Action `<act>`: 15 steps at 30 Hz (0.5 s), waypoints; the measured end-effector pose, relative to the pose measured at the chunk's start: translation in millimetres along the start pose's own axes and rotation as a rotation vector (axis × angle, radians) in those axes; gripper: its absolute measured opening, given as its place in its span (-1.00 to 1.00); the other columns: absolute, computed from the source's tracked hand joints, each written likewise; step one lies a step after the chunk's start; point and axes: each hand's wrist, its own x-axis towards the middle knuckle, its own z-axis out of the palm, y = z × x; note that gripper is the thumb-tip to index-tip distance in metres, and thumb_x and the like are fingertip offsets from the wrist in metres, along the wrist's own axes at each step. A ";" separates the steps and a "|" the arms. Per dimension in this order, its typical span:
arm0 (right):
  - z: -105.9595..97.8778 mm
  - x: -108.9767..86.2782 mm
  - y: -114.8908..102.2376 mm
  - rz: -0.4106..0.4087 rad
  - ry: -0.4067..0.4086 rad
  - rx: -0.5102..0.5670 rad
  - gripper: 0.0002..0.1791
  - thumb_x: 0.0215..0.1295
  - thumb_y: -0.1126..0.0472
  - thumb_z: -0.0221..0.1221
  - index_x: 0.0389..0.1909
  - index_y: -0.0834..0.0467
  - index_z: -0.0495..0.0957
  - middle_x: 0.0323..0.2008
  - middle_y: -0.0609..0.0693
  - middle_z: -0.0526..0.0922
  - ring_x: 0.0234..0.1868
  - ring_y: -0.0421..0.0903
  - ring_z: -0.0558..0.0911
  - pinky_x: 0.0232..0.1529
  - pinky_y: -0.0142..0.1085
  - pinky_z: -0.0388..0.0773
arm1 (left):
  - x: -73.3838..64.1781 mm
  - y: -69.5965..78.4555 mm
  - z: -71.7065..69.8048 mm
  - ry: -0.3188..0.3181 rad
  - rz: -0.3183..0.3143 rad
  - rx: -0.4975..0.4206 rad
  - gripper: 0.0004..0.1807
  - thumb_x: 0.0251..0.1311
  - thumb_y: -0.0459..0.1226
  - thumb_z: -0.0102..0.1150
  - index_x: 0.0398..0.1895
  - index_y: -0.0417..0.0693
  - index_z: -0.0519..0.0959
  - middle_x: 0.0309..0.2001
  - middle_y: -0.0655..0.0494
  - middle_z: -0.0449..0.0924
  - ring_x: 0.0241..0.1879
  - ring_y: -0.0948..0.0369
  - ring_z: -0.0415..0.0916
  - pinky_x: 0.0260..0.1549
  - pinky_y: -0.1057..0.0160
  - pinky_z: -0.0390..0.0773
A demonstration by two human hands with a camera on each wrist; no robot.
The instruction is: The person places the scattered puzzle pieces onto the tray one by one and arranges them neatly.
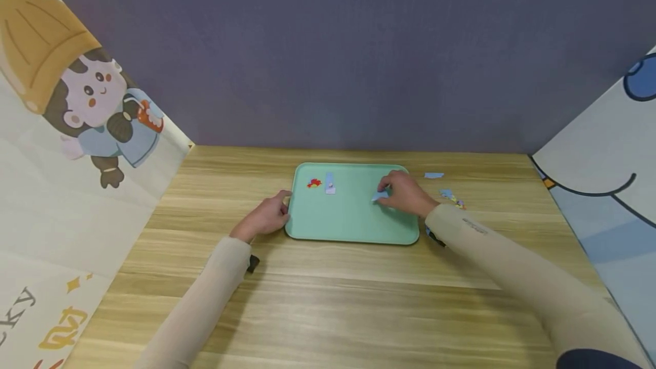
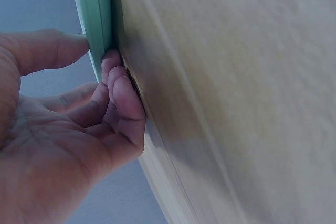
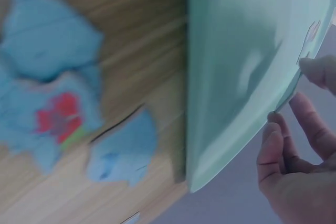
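A mint-green tray (image 1: 353, 226) lies on the wooden table. At its left edge my left hand (image 1: 269, 215) grips the rim, the thumb on top and curled fingers against the outer side, as the left wrist view shows. Over the tray's right half, my right hand (image 1: 405, 193) pinches a flat light-blue puzzle piece (image 1: 379, 195) between thumb and fingers. In the right wrist view the thin piece (image 3: 290, 92) is seen nearly edge-on. On the tray's left part lie a small red piece (image 1: 314, 183) and a narrow light-blue piece (image 1: 330, 181) with a pale lower end.
Right of the tray, a light-blue strip (image 1: 434, 175) and several more pieces (image 1: 447, 193) lie on the table. One blue piece (image 3: 58, 116) bears a red flower. More pieces are partly hidden by the right sleeve (image 1: 476, 244). A dark wall (image 1: 359, 56) stands behind.
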 end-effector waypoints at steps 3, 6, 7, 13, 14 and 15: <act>2.0 5.9 -5.5 0.005 -0.021 0.013 -0.84 0.02 0.22 0.38 -0.37 0.20 0.66 -0.37 0.02 0.59 -0.31 -0.02 0.48 -0.20 -0.11 0.42 | 0.5 -0.5 0.2 -0.002 0.000 -0.001 -0.35 0.23 -0.38 0.06 0.37 -0.26 0.10 -0.26 -0.03 0.53 -0.34 0.15 0.46 -0.29 0.16 0.48; 5.0 12.8 -10.4 0.003 -0.040 0.020 -0.87 0.04 0.25 0.37 -0.38 0.20 0.68 -0.37 0.02 0.61 -0.29 -0.01 0.50 -0.17 -0.10 0.43 | 0.4 -0.1 0.2 -0.001 0.000 -0.005 -0.35 0.23 -0.38 0.06 0.37 -0.26 0.11 -0.26 -0.03 0.53 -0.34 0.15 0.46 -0.28 0.16 0.48; 6.3 15.3 -12.0 0.006 -0.042 0.019 -0.88 0.05 0.25 0.37 -0.38 0.20 0.68 -0.37 0.02 0.61 -0.28 -0.01 0.50 -0.16 -0.10 0.43 | 0.3 0.4 0.1 -0.002 0.001 -0.006 -0.35 0.23 -0.38 0.06 0.37 -0.27 0.10 -0.26 -0.04 0.53 -0.33 0.14 0.46 -0.28 0.15 0.48; 14.8 30.2 -21.6 0.044 -0.032 0.022 -0.87 0.04 0.25 0.38 -0.41 0.21 0.68 -0.37 0.04 0.66 -0.27 -0.02 0.54 -0.16 -0.11 0.43 | -0.5 3.0 -0.4 -0.002 0.003 -0.008 -0.34 0.22 -0.39 0.07 0.37 -0.28 0.10 -0.26 -0.04 0.54 -0.32 0.14 0.47 -0.27 0.15 0.49; 16.5 32.9 -22.9 0.053 -0.028 0.018 -0.87 0.03 0.24 0.38 -0.41 0.21 0.68 -0.37 0.04 0.66 -0.27 -0.02 0.54 -0.16 -0.12 0.44 | -0.5 2.9 -0.1 -0.001 0.002 -0.007 -0.34 0.22 -0.39 0.07 0.37 -0.28 0.10 -0.26 -0.04 0.54 -0.33 0.14 0.47 -0.27 0.15 0.49; 18.0 35.4 -24.4 0.061 -0.025 0.013 -0.87 0.03 0.24 0.38 -0.42 0.21 0.68 -0.38 0.04 0.66 -0.27 -0.02 0.54 -0.16 -0.12 0.44 | -0.4 2.9 0.1 0.000 0.001 -0.007 -0.34 0.22 -0.39 0.07 0.37 -0.28 0.11 -0.26 -0.04 0.54 -0.33 0.14 0.47 -0.26 0.15 0.49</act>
